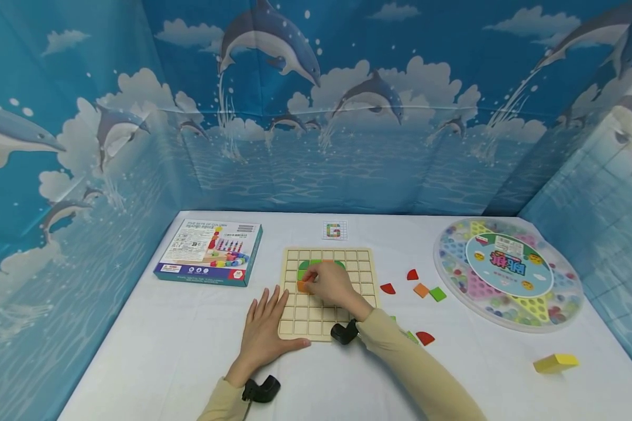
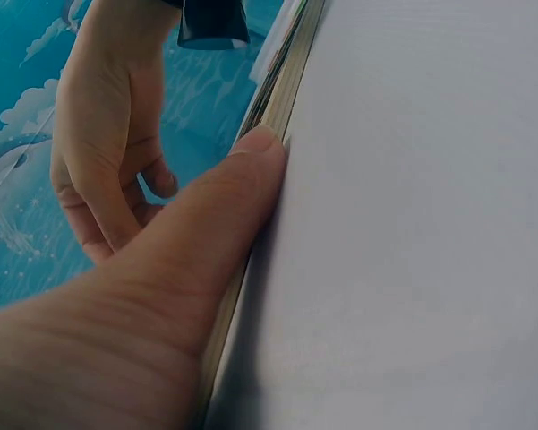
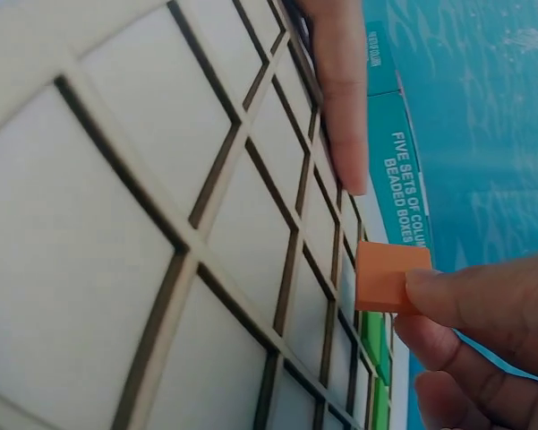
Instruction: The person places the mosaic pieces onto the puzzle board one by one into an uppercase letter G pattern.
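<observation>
The right hand (image 1: pixel 329 284) pinches a small, flat orange square tile (image 3: pixel 383 276) between thumb and fingertips over the left part of the pale wooden grid board (image 1: pixel 366 278), while the left hand (image 1: pixel 267 325), fingers straight and thumb spread, grips nothing and rests against the board's near left corner. Just beyond the tile, green pieces (image 1: pixel 302 274) lie on the board; seating it well probably calls for squaring its edges to the cell ridges, keeping the board braced and lowering it flat without nudging those neighbours.
</observation>
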Demonstrator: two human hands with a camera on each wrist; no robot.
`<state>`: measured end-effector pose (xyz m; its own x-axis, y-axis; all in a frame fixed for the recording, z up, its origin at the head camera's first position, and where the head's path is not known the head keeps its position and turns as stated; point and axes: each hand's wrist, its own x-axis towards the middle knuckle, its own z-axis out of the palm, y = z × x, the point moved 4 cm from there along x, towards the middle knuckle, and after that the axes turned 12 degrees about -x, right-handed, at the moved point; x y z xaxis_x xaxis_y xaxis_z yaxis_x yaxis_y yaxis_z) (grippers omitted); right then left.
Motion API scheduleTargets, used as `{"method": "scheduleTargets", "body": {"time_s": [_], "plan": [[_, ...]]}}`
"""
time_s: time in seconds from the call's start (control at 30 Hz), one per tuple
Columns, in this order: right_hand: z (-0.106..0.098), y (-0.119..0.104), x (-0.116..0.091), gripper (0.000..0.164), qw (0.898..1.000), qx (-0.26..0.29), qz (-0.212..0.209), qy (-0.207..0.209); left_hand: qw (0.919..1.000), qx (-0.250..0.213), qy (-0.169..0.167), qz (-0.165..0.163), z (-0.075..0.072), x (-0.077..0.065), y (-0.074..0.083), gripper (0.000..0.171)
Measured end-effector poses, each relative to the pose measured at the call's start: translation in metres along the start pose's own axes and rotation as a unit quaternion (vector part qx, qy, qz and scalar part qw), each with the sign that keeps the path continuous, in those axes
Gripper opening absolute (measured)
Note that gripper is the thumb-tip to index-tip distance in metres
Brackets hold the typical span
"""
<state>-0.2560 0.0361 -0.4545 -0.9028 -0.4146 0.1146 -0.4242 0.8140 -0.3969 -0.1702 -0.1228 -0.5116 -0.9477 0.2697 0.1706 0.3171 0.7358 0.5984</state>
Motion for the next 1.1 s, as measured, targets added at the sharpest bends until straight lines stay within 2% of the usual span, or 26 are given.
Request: {"method": "scheduleTargets", "body": {"time_s": [0.57, 0.97, 1.1], "plan": [[0.0072, 0.0023, 0.0035, 0.005, 1.000, -0.020, -0.003, -0.005, 1.0000, 0.001, -0.003, -0.004, 0.0004, -0.0011, -0.0009, 0.112], [0.0089, 0.0021, 0.0044, 0.007, 0.999, -0.027, 0.011, -0.012, 1.0000, 0.004, -0.003, -0.002, 0.0011, -0.0004, -0.0012, 0.112], [0.0069, 0.0017, 0.0031, 0.004, 0.999, -0.045, -0.007, -0.029, 1.0000, 0.004, -0.001, 0.000, 0.0011, -0.0001, -0.0008, 0.112]]}}
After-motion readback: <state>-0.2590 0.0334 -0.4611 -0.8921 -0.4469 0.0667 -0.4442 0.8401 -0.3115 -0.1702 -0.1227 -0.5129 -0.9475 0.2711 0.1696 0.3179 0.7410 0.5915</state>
